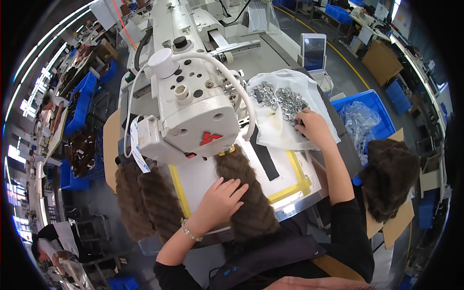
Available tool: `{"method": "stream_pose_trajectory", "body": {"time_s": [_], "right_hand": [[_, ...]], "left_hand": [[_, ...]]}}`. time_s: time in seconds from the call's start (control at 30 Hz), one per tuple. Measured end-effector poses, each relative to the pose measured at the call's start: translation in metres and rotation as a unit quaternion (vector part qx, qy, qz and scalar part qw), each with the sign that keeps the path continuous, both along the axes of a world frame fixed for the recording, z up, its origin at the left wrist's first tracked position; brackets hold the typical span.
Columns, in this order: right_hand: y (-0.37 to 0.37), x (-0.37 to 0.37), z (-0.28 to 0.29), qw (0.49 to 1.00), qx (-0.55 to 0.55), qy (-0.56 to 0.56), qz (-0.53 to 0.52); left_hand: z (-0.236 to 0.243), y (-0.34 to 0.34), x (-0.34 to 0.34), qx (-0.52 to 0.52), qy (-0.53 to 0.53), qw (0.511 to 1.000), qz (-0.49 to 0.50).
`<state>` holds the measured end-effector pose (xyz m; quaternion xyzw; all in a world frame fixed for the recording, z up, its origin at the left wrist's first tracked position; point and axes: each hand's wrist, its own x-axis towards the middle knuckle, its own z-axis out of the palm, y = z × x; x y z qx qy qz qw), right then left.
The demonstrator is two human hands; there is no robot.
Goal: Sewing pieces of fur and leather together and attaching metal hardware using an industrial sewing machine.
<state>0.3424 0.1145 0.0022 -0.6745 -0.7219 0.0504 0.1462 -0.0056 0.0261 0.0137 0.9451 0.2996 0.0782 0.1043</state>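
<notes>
In the head view, my left hand (217,203) lies flat just below the centre of the frame, fingers slightly spread, gripping nothing, its fingertips on a brown fur strip (256,212); the strip runs from under the white sewing machine (193,116) down past the near edge of the worktop (287,174); at right of centre, my right hand (313,126) dips with curled fingers into the edge of a heap of metal rings (289,102) on a white sheet (314,92); whether it holds a ring, I cannot tell; a dark fur bundle (391,174) sits at the right.
</notes>
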Motion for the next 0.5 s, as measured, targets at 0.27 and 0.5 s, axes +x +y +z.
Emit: {"method": "stream_pose_trajectory", "body": {"time_s": [0.27, 0.5], "right_hand": [[0.009, -0.012, -0.019, 0.998, 0.048, -0.040, 0.000], [0.012, -0.018, -0.045, 0.971, 0.086, -0.222, 0.031]], "left_hand": [[0.009, -0.017, 0.002, 0.016, -0.053, 0.998, -0.021], [0.022, -0.031, 0.001, 0.036, -0.105, 0.994, 0.009]]}}
